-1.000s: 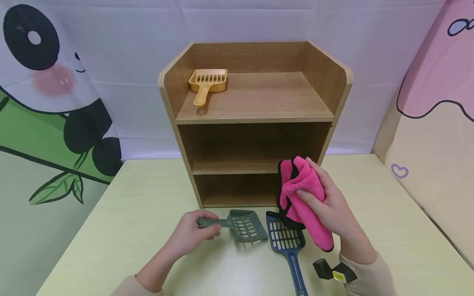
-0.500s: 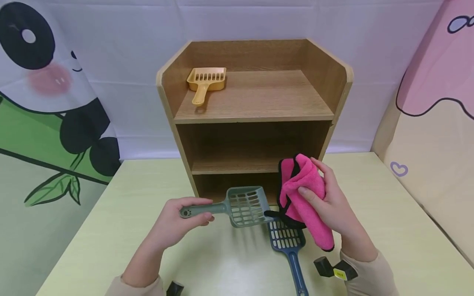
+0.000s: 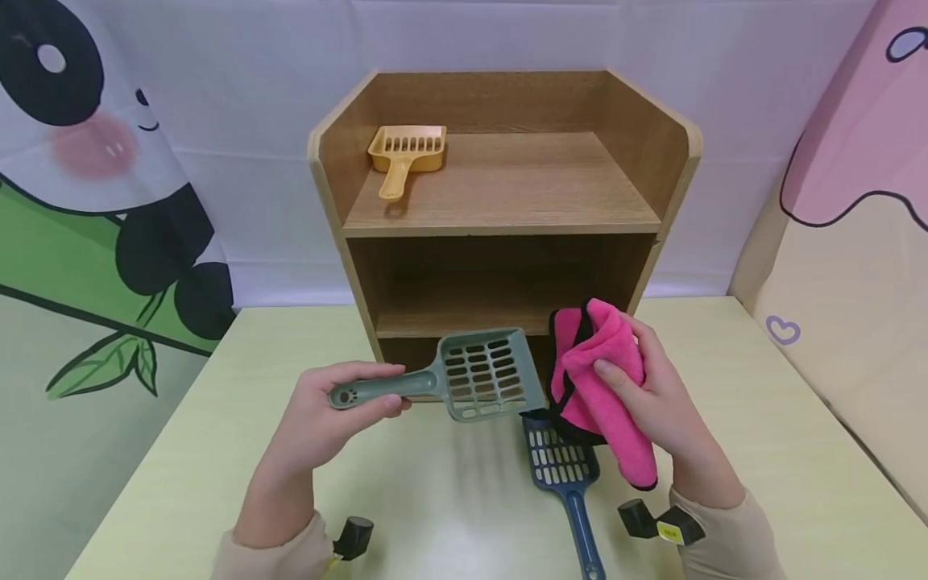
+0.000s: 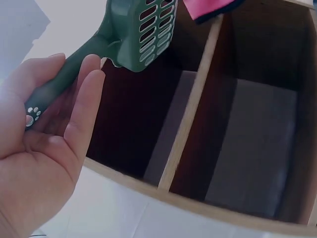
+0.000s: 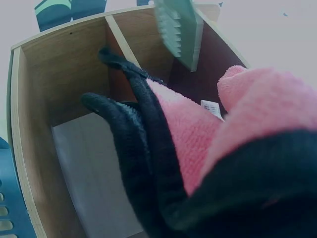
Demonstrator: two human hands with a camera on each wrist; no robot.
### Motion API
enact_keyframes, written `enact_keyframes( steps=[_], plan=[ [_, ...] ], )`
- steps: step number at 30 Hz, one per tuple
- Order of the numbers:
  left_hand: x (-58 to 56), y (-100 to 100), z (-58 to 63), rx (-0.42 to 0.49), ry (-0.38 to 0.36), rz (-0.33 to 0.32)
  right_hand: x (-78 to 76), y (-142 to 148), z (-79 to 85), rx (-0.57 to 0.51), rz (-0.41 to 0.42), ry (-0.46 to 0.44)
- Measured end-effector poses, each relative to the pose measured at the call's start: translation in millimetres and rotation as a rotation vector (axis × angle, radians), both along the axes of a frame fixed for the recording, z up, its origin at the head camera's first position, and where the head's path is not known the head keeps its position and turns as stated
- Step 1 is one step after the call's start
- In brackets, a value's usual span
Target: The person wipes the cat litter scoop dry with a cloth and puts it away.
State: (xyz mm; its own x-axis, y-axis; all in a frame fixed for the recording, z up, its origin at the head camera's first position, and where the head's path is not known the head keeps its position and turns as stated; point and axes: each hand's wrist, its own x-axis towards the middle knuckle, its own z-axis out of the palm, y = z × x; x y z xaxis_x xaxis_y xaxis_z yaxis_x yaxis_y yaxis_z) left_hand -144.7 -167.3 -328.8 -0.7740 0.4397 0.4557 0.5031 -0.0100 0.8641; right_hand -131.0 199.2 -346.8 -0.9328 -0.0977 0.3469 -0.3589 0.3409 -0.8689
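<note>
My left hand [image 3: 319,415] grips the handle of a grey-green slotted litter scoop [image 3: 486,374], held above the table in front of the shelf. In the left wrist view the fingers wrap the scoop handle [image 4: 64,74], which has a paw print at its end. My right hand [image 3: 656,395] holds a bunched pink cloth [image 3: 598,370] with black edging, just right of the scoop's far edge. Pink plush and a white tag fill much of the right wrist view, where the hand itself is hidden. A blue litter scoop [image 3: 569,475] lies on the table below the cloth, its top edge partly covered.
A wooden shelf unit [image 3: 500,229] stands at the back of the pale table [image 3: 181,451]. On its top level, at the left, sits a yellow litter scoop [image 3: 406,157]. Printed cloth walls [image 3: 290,161] enclose the table.
The left hand has lifted the grey-green scoop from near the tabletop, drawing it slightly left and turning its slotted face toward the head camera. The right hand and cloth have stayed nearly still.
</note>
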Motion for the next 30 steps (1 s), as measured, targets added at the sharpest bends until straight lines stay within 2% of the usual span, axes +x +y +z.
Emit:
enact_keyframes(
  steps=[4, 8, 11, 17, 20, 24, 27, 30],
  plan=[
    [0.3, 10.1, -4.0, 0.036, -0.006, -0.064, -0.9, -2.3, -2.6, -0.037, 0.029, 0.003],
    [1.1, 22.5, -10.4, -0.006, -0.013, -0.067, -1.1, -5.7, -4.9, -0.091, 0.088, -0.036],
    [1.1, 30.1, -13.1, -0.028, 0.006, -0.075, -1.0, -8.0, -5.3, -0.114, 0.101, -0.087],
    [2.4, 39.4, -15.7, 0.003, 0.009, -0.108, -2.8, -15.3, -4.2, -0.166, 0.138, -0.245],
    [1.7, 43.1, -18.6, -0.01, 0.013, -0.102, -3.3, -19.5, -4.2, -0.187, 0.206, -0.305],
    [-2.6, 47.4, -24.7, -0.032, -0.042, -0.083, -3.7, -22.9, -5.9, -0.17, 0.25, -0.329],
    [-6.4, 49.0, -29.6, -0.068, -0.064, -0.046, -5.3, -24.3, -9.1, -0.128, 0.197, -0.315],
    [-6.8, 50.3, -30.5, -0.12, -0.028, 0.022, -6.6, -26.5, -12.9, -0.102, 0.125, -0.289]
  ],
)
